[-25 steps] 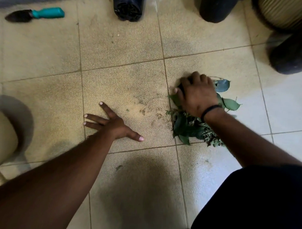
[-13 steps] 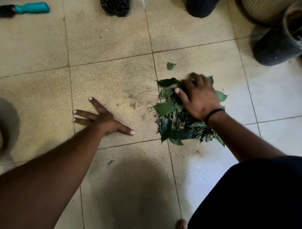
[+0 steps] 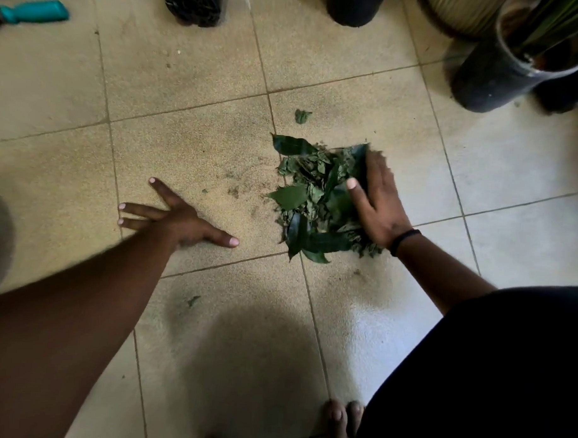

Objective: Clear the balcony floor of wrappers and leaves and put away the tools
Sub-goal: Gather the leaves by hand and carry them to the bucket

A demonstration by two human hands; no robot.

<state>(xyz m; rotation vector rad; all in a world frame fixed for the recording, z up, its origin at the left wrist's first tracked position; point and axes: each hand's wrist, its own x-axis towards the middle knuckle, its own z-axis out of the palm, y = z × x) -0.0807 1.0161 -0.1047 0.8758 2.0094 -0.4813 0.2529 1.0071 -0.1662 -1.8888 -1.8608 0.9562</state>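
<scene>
left hand (image 3: 179,220): flat on the tiled floor (image 3: 194,84), fingers straight and spread wide, thumb toward the leaf pile; it holds nothing and is well apart from the pile.
right hand (image 3: 378,202): at the right side of the pile, fingers straight and together, grip relaxed and not closed on anything; the thumb lies on the leaves.
leaf pile (image 3: 311,200): green leaves and dry crumbs in one heap on the floor, across a tile joint, between the two hands.
change from earlier frames: one second ago the right hand lay curled on top of the leaves; now it is at the pile's right edge with the fingers stretched out. the heap looks more gathered and more of its top shows. the left hand keeps the same flat pose.
loose leaf (image 3: 302,116): a small piece alone on the floor just beyond the pile; another small bit (image 3: 193,300) lies nearer the person.
trowel (image 3: 32,11): teal handle at the top left on the floor, its dark blade cut off by the edge.
pots: a black pot (image 3: 492,78) with a plant at the top right; two dark pots (image 3: 193,4) at the top edge, only their lower parts visible.
hard to make out: the right fingertips are blurred, so i cannot tell if they touch the floor.
toes (image 3: 339,417): bare, at the bottom beside dark clothing (image 3: 488,373).
</scene>
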